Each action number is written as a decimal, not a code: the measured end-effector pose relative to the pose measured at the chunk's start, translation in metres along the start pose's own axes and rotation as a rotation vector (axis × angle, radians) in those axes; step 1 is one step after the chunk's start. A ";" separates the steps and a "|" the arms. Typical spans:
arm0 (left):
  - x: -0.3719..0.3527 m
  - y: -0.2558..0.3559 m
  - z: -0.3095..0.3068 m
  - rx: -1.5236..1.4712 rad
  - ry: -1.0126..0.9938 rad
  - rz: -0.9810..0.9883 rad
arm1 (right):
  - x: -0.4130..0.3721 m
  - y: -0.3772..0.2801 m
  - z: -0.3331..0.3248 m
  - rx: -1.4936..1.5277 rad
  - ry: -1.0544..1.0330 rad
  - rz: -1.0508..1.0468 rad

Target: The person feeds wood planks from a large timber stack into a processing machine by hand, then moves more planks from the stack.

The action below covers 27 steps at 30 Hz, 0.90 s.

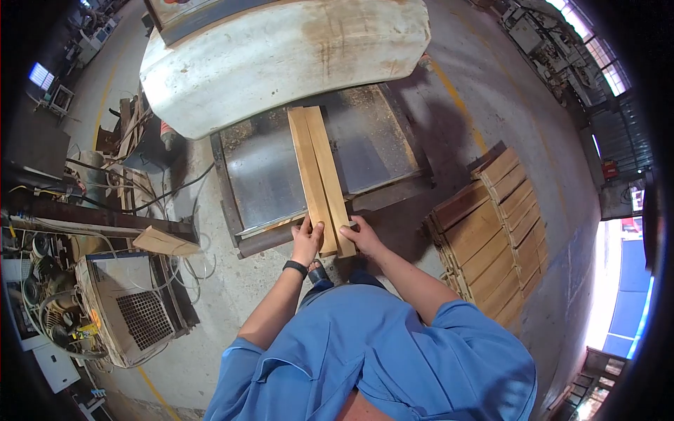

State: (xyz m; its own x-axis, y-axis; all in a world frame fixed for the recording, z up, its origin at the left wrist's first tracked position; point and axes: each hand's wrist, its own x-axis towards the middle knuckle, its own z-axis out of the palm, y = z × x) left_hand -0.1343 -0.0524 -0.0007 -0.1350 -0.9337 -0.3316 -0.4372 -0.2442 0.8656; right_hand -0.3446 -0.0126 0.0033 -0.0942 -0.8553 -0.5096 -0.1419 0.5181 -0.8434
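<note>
Two long, light wooden boards (317, 175) lie side by side on the metal bed (263, 172) of a machine. Their far ends reach toward the white machine hood (295, 63), and their near ends stick out past the bed's front edge. My left hand (307, 241) grips the near end of the left board, thumb on top. At the near end of the right board, my right hand (361, 236) holds its outer side with the thumb on top. The undersides of the boards and some fingertips are hidden.
Stacked wooden boards (484, 238) stand on the floor to the right. On the left are a machine with a grille (144, 319), a loose wood piece (165, 242), hoses and a bin (151, 147) of offcuts. Sawdust lies on the bed.
</note>
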 end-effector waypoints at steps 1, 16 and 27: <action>-0.002 0.010 0.000 0.084 0.031 0.025 | 0.002 -0.004 -0.003 0.012 -0.024 0.001; -0.057 0.058 0.012 0.889 -0.112 0.626 | 0.015 0.082 -0.095 -0.138 -0.048 -0.005; 0.021 0.082 0.043 0.931 0.053 0.615 | -0.114 0.226 -0.199 -1.167 -0.247 0.518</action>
State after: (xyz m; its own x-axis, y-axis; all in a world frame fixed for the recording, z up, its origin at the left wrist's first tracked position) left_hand -0.2117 -0.0805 0.0471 -0.5294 -0.8434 0.0916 -0.8075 0.5341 0.2505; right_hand -0.5623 0.2033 -0.0957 -0.2302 -0.4691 -0.8526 -0.9242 0.3797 0.0406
